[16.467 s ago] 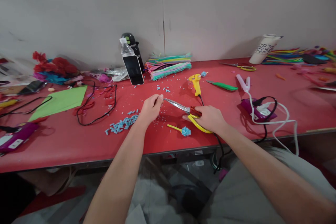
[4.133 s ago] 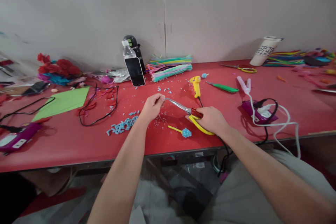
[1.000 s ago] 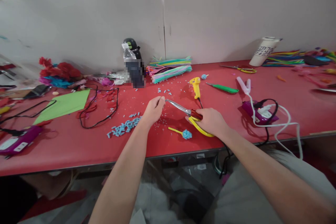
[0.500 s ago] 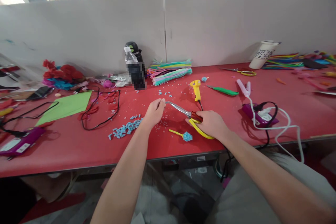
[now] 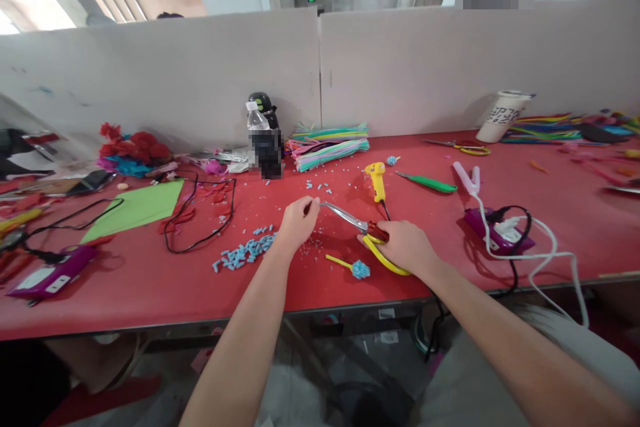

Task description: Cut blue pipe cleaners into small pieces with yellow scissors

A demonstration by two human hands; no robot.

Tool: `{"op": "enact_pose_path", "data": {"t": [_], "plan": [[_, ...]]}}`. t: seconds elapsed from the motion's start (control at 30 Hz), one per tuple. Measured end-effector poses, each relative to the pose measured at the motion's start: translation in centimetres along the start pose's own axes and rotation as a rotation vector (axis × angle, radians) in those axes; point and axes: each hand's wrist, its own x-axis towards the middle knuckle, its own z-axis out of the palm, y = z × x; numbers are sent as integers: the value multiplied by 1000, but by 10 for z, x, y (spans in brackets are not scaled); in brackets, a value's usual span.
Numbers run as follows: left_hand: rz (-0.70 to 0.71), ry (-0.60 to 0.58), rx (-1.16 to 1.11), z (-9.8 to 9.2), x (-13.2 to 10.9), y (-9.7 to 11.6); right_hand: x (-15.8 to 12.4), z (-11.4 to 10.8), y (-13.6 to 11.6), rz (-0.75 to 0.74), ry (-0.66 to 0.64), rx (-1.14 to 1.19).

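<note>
My right hand [image 5: 407,248] is wrapped round the red and yellow handles of a pair of scissors [image 5: 356,221] whose blades point left over the red table [image 5: 150,287]. At the blade tips my left hand [image 5: 299,221] pinches something small that I cannot make out. A pile of short blue cut pieces [image 5: 243,253] lies left of that hand. A yellow stick with a blue tuft [image 5: 349,266] rests on the table between my wrists.
A yellow glue gun [image 5: 375,179], a green-handled tool [image 5: 427,182], a bundle of pastel pipe cleaners [image 5: 331,145] and a bottle [image 5: 259,135] lie behind my hands. Purple devices with cables [image 5: 497,232] sit at the right, green paper [image 5: 137,209] and black cord [image 5: 200,213] at the left.
The camera has tilted upward, so the table and my hands sit lower in the picture. My hands keep the same hold on the scissors and the small piece.
</note>
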Motion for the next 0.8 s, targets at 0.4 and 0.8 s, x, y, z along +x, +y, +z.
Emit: {"op": "enact_pose_path", "data": {"t": [0.4, 0.8], "plan": [[77, -111, 621, -74, 83, -100, -2, -1, -4, 9, -76, -24], [-13, -121, 717, -40, 92, -121, -1, -2, -6, 25, -131, -17]]}}
